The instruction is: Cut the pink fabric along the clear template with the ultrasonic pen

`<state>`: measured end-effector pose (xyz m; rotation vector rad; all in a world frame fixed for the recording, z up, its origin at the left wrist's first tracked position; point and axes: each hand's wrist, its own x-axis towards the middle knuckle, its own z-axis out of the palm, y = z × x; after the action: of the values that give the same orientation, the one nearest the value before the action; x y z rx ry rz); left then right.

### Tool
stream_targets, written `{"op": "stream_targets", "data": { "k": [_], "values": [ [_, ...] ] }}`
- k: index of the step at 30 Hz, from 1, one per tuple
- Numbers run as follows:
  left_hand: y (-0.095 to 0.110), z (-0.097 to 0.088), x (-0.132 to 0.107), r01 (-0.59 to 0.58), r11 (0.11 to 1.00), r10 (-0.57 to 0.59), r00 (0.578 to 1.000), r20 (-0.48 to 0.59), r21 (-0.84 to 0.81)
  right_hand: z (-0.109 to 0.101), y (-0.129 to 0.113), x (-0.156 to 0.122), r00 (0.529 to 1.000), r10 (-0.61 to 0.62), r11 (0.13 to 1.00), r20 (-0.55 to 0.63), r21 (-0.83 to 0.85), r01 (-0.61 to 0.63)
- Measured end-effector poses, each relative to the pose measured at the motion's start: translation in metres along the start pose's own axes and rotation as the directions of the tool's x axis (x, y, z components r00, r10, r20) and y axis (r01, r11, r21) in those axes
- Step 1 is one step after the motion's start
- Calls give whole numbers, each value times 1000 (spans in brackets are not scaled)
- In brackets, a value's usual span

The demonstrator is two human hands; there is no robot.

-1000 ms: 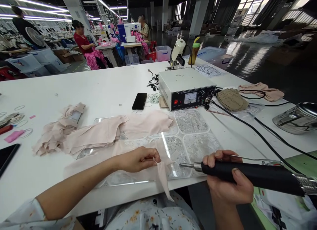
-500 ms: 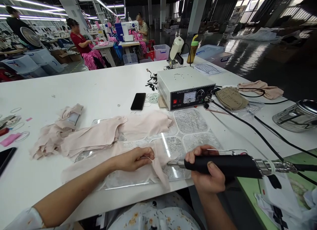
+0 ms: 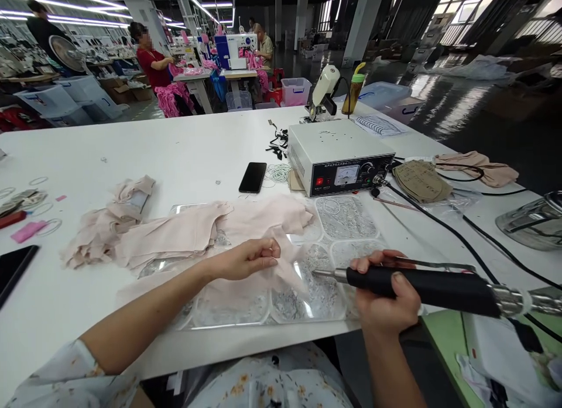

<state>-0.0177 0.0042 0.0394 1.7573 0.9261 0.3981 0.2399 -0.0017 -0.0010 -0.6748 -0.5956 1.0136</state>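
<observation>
My left hand pinches a thin pale pink piece of fabric, whose loose end hangs to the right of the fingers. Beneath it lies a clear tray with rounded compartments. In my right hand is a black-handled ultrasonic welding tool, the fingers wrapped around its grip. Its thin metal tip points left, to the right of the fabric and apart from it. More pale pink fabric pieces lie across the tray's back and left, beside a crumpled bundle of fabric.
A white control box with a dial stands behind the tray, its black cable running right. A phone lies near it. Brown card templates and a glass jar are at right. Co-workers are at sewing machines behind.
My left hand has lifted the fabric slightly up and to the right. The welding tool has moved right, and its tip is now clear of the fabric. The view has shifted a little left.
</observation>
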Motion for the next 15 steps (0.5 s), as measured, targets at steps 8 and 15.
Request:
{"op": "stream_targets", "data": {
  "k": [8,15],
  "values": [
    [-2,18,34,46,996,-54,994,94,80,-19,-25,-3,995,-61,996,-76,-74,55],
    [19,19,13,143,835,-179,984,18,531,-23,-23,-9,1000,19,998,-21,-51,-20]
  ]
}}
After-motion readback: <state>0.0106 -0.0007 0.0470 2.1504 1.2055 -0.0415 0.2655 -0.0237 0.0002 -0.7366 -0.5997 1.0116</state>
